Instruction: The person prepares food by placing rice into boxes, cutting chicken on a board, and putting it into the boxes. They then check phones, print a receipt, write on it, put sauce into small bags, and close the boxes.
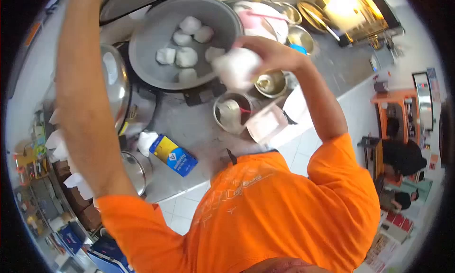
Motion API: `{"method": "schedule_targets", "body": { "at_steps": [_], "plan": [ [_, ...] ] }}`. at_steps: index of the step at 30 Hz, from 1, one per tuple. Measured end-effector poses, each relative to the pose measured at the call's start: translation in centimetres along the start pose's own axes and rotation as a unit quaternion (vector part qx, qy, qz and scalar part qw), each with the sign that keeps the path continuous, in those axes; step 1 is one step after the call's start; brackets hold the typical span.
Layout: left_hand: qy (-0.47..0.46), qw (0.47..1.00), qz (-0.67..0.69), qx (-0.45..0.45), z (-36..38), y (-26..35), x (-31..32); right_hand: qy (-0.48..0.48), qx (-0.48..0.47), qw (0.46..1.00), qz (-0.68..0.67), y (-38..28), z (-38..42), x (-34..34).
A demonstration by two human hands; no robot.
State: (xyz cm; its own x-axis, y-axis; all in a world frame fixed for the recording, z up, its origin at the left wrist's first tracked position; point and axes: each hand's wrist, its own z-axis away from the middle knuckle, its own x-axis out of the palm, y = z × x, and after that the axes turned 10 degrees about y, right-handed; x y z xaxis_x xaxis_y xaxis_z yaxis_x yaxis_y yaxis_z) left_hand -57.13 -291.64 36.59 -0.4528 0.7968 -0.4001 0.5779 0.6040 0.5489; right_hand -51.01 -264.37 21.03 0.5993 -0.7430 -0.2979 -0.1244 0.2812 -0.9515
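Note:
My right hand (272, 55) is closed around a white bun-like ball (238, 68), blurred by motion, at the right rim of a wide grey round pan (142, 59). Inside the pan lie several white round buns (186, 57), some close together. My left arm (83, 97) reaches up along the left side and leaves the view at the top, so the left hand is hidden. Near that arm's upper end is the dark edge of a large flat lid-like piece (142, 2).
Below the pan, metal bowls (230, 113) stand on the steel counter (199, 131) beside a pale tray (266, 124). A blue and yellow box (173, 155) lies nearer me. Metal pots (118, 78) stand left. A bright lit appliance (353, 12) is at far right.

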Motion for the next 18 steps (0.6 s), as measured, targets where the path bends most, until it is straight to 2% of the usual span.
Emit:
{"method": "schedule_targets", "body": {
  "at_steps": [1, 3, 4, 5, 7, 9, 11, 13, 14, 15, 16, 18],
  "plan": [
    [0.010, 1.000, -0.007, -0.001, 5.3, 0.8, 0.1, 0.027, -0.047, 0.991, -0.122, 0.7, 5.3, -1.0],
    [0.021, 0.999, -0.040, 0.019, 15.7, 0.7, 1.9, 0.114, 0.041, 0.978, -0.171, 5.0, 19.8, -2.6],
    [0.062, 0.992, -0.070, 0.089, 19.7, -0.7, 3.1, 0.170, 0.112, 0.974, -0.100, 8.1, 23.6, -3.7],
    [0.077, 0.985, -0.099, 0.115, 23.5, -2.2, 4.2, 0.224, 0.183, 0.957, -0.033, 11.5, 26.4, -3.7],
    [0.098, 0.978, -0.143, 0.111, 28.7, -2.7, 5.5, 0.349, 0.294, 0.886, 0.080, 18.2, 29.3, -3.5],
    [0.169, 0.966, -0.170, 0.098, 31.4, -2.1, 6.9, 0.388, 0.310, 0.850, 0.176, 25.2, 29.6, -3.6],
    [0.269, 0.944, -0.181, 0.063, 35.6, -0.1, 9.2, 0.362, 0.279, 0.877, 0.149, 31.8, 29.3, -4.0],
    [0.127, 0.990, -0.051, 0.026, 41.3, 3.1, 12.7, 0.338, 0.298, 0.864, 0.227, 37.8, 28.2, -3.6],
    [-0.022, 0.999, 0.008, -0.041, 43.3, 6.1, 14.6, 0.269, 0.262, 0.896, 0.236, 43.0, 27.9, -3.6],
    [-0.131, 0.985, 0.056, -0.096, 44.9, 9.4, 17.1, 0.199, 0.259, 0.915, 0.236, 45.4, 27.6, -3.6],
    [-0.237, 0.957, 0.083, -0.145, 49.3, 8.8, 21.4, 0.129, 0.253, 0.930, 0.232, 47.7, 27.2, -3.6],
    [-0.275, 0.922, 0.097, -0.256, 54.6, 10.4, 28.5, 0.094, 0.349, 0.907, 0.217, 42.7, 26.3, -2.5]
  ]
}}
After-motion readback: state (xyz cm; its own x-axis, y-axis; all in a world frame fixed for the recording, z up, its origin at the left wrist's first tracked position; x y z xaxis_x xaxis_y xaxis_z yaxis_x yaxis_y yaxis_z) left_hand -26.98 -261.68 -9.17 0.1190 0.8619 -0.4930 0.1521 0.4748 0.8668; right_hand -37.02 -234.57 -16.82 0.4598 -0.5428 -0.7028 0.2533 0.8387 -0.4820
